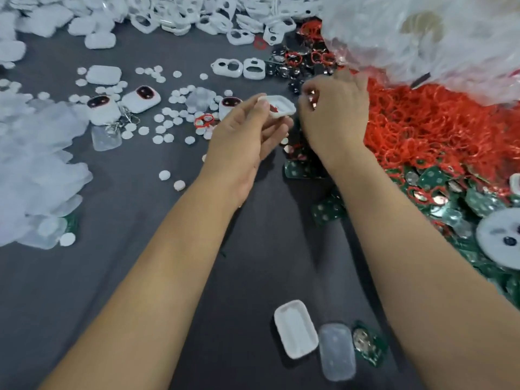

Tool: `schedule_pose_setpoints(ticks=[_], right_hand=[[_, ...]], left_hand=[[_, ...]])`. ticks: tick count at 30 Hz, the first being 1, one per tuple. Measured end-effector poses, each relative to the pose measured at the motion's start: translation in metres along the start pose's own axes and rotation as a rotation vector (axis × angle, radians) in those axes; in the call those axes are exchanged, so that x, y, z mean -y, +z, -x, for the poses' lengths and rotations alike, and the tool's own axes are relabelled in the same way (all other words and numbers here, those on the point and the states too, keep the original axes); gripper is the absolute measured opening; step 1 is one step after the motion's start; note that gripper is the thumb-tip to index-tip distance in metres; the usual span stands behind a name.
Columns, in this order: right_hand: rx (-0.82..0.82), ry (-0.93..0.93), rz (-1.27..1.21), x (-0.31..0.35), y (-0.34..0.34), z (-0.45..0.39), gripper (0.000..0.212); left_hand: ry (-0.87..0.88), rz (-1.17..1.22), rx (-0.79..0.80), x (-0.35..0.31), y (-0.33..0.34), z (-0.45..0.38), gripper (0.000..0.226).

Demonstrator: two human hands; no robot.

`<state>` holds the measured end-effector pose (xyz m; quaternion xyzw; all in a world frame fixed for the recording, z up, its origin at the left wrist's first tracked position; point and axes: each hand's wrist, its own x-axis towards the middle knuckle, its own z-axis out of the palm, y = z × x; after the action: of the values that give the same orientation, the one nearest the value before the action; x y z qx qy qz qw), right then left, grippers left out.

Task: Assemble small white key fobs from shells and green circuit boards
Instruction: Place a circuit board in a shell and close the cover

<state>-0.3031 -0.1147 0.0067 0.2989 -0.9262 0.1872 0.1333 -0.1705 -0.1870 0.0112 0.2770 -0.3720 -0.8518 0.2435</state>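
A heap of translucent white plastic pieces (33,164) is lying at the far left of the dark grey surface (140,277). Just right of it, small white round discs (166,128) are lying scattered among three assembled white fobs with dark red-rimmed windows (142,98). The left hand (242,139) is hovering above the surface near the middle, its thumb and fingers (264,106) pinching a white shell (278,106) that is tilted and showing a red part inside; the lower fingers are lying loosely curled beneath it. Immediately right, nearly touching the shell, the right hand (334,114) is reaching palm-down with its fingers curled around a small shiny item; what that item is cannot be told. Beyond the hands, open white shell frames (239,67) are lying in a row and a larger pile across the top edge. At the near edge, a white shell half (295,327), a clear cover (336,351) and a green circuit board (368,343) are lying side by side, touching. To the right, a mass of red rings (436,128) is spreading beside a heap of green circuit boards (464,198), with crumpled white plastic bagging (422,38) lying above them.
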Motion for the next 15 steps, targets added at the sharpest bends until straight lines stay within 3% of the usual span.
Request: schedule_pose_setpoints(ticks=[6, 10, 15], right_hand=[[0.101, -0.045, 0.109, 0.005, 0.008, -0.035, 0.036], [0.107, -0.097, 0.107, 0.010, 0.008, -0.043, 0.024], [0.132, -0.111, 0.117, 0.013, -0.001, -0.034, 0.024]], left_hand=[[0.024, -0.064, 0.059, -0.002, -0.004, -0.002, 0.015], [0.028, -0.065, 0.066, -0.002, -0.008, -0.002, 0.015], [0.027, -0.043, 0.085, -0.001, -0.010, 0.000, 0.016]])
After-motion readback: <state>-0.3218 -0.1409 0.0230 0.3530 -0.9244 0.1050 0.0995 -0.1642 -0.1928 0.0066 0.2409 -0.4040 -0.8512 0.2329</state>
